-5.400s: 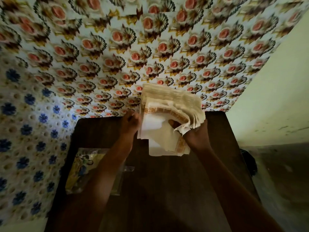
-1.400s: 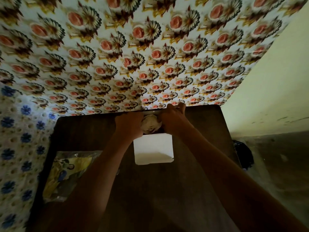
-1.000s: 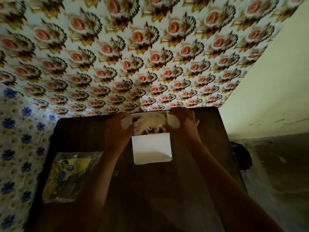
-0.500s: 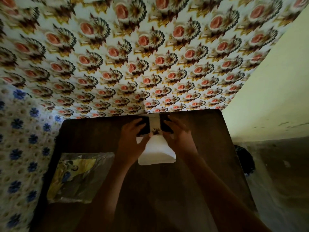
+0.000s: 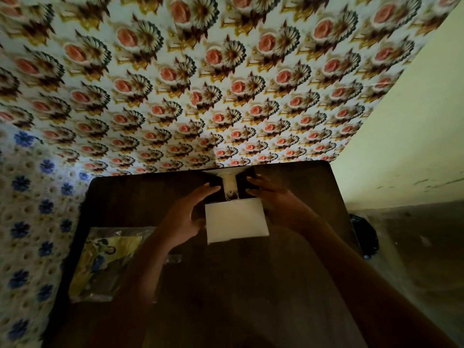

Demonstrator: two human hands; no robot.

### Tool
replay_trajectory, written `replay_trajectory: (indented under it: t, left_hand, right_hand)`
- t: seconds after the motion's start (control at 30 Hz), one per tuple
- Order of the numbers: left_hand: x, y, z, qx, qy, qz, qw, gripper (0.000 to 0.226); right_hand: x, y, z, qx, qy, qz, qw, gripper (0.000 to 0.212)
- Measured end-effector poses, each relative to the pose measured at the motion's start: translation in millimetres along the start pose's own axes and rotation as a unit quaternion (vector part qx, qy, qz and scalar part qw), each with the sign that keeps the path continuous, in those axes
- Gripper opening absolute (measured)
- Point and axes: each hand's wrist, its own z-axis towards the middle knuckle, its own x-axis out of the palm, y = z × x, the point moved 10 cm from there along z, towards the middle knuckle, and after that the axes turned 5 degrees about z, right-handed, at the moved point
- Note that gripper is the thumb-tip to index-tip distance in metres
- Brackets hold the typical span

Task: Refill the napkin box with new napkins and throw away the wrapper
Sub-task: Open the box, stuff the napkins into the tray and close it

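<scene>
Rose-patterned wallpaper (image 5: pixel 226 84) backs a dark wooden worktop (image 5: pixel 308 182). Square white napkin box (image 5: pixel 236 219) stands near its far edge, left hand (image 5: pixel 185 217) and right hand (image 5: pixel 273 199) flat against its sides, fingers straight; crinkly clear wrapper (image 5: pixel 105 262) lies leftward.

A dark wooden table (image 5: pixel 251 285) is standing with its far edge against the papered wall (image 5: pixel 226 84). A white napkin box (image 5: pixel 236 219) is sitting on it near that far edge, about midway across. A crumpled clear wrapper (image 5: pixel 105 264) with yellow and blue print is lying flat toward the left edge, nearer than the box and apart from it.
</scene>
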Motion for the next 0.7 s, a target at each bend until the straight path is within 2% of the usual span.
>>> replay_trajectory:
  t: [0.1,0.17,0.27,0.33,0.4,0.47,0.57,0.7]
  left_hand:
    - [-8,-5,0,-0.003,-0.019,-0.179,0.984,0.08]
    - [-17,-9,0,-0.01,-0.053,-0.215,0.975,0.071]
    - [-29,-16,3,-0.01,-0.121,-0.193,0.974,0.063]
    - [-34,-20,5,-0.003,-0.158,-0.189,0.969,0.066]
    - [-37,-25,8,0.011,-0.18,-0.197,0.964,0.066]
    - [-42,-28,12,0.019,-0.201,-0.178,0.963,0.056]
    - [-42,-21,19,0.0,-0.209,-0.18,0.961,0.041]
    - [-35,-15,27,-0.015,-0.201,-0.155,0.967,0.032]
  right_hand:
    - [-9,-6,-7,0.044,-0.044,0.099,0.993,0.076]
    - [-18,-10,-12,0.082,-0.11,0.178,0.974,0.067]
    - [-20,-13,-11,0.128,-0.152,0.279,0.939,0.05]
    - [-20,-18,-7,0.153,-0.171,0.316,0.921,0.059]
    - [-22,-21,-4,0.174,-0.176,0.315,0.916,0.083]
    - [-23,-24,-1,0.192,-0.167,0.32,0.913,0.094]
    - [-28,-24,5,0.197,-0.144,0.322,0.915,0.086]
    - [-31,-28,11,0.214,-0.127,0.316,0.916,0.081]
